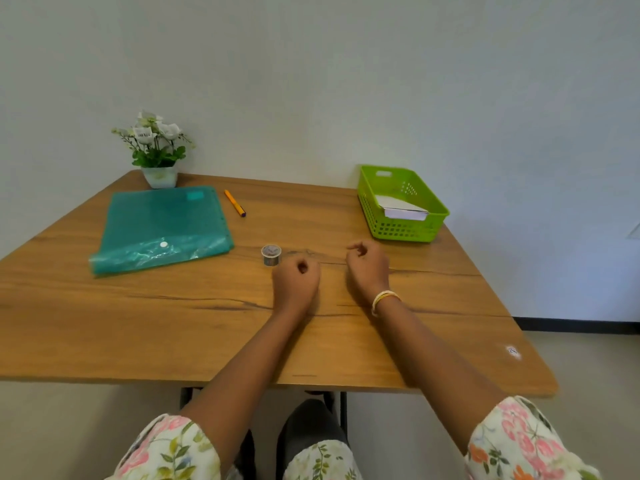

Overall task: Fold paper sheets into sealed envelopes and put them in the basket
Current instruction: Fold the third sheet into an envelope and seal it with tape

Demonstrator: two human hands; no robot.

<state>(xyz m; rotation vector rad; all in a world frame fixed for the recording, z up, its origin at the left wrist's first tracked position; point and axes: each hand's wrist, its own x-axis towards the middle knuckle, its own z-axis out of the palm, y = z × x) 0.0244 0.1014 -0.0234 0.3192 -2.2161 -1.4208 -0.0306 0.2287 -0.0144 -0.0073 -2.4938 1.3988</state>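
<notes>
I rest left hand (296,271) and right hand (367,263) curled, each grip empty, between folds; envelopes (403,206) already fill green basket (429,233); tape roll (271,254) waits beside.

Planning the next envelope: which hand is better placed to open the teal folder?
Probably the left hand: it holds nothing and lies nearer the teal folder. The right hand sits toward the green basket.

Your straight reach up the middle of the table (138,327) is bare wood — only the tape roll (271,255) sits just ahead. Going left you hit the teal folder (162,228), with the pen (235,203) beside it and the flower pot (160,176) behind — the green basket (412,233) blocks the far right corner.
</notes>
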